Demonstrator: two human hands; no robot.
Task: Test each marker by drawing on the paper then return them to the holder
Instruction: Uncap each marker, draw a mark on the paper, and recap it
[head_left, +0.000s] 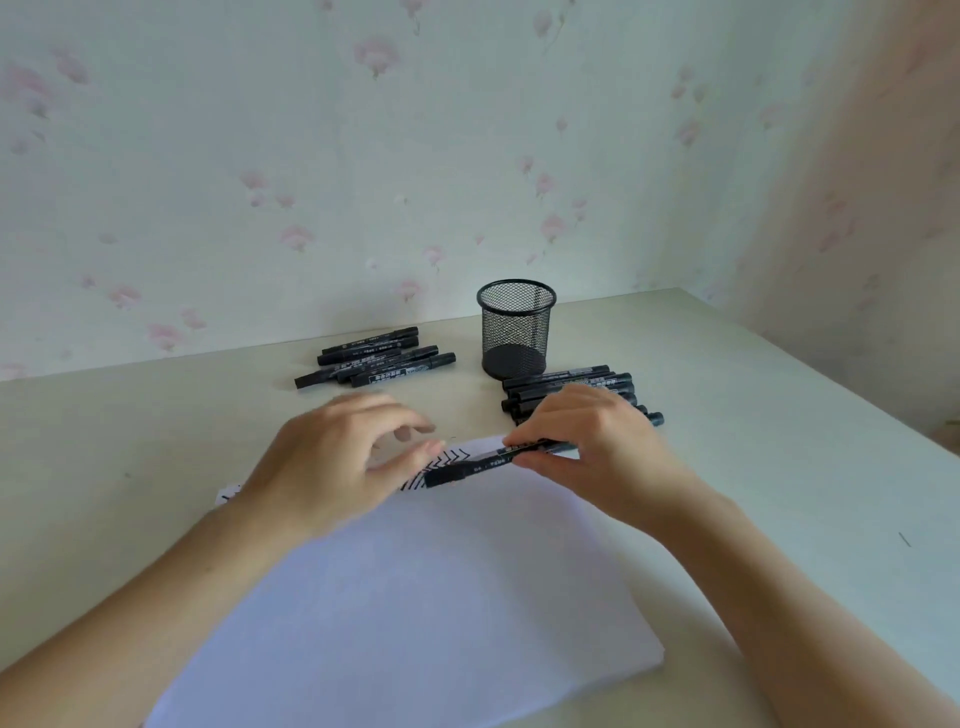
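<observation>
While the marker (496, 461) lies almost level just above the far edge of the paper (415, 582), the right hand (587, 447) pinches its barrel between thumb and fingertips, so this grip is narrow and holds the marker. The capped end points to the left, toward the left hand (337, 457), whose fingers are loosely curled and hold nothing; they are very near the cap but I cannot tell if they touch it. Under the marker, black zigzag strokes (441, 467) are on the paper, so I judge that testing is already under way and this marker is being uncapped or capped. The next move asks the left hand to take the cap firmly and pull or push along the barrel.

Behind, on the surface (156, 431), the mesh holder (516, 332) stands upright and seems to have no marker inside. One group of markers (376, 358) lies to its left, another group (571, 387) to its right, partly hidden by the right hand. The left hand is blurred, and the marker tip is not visible.
</observation>
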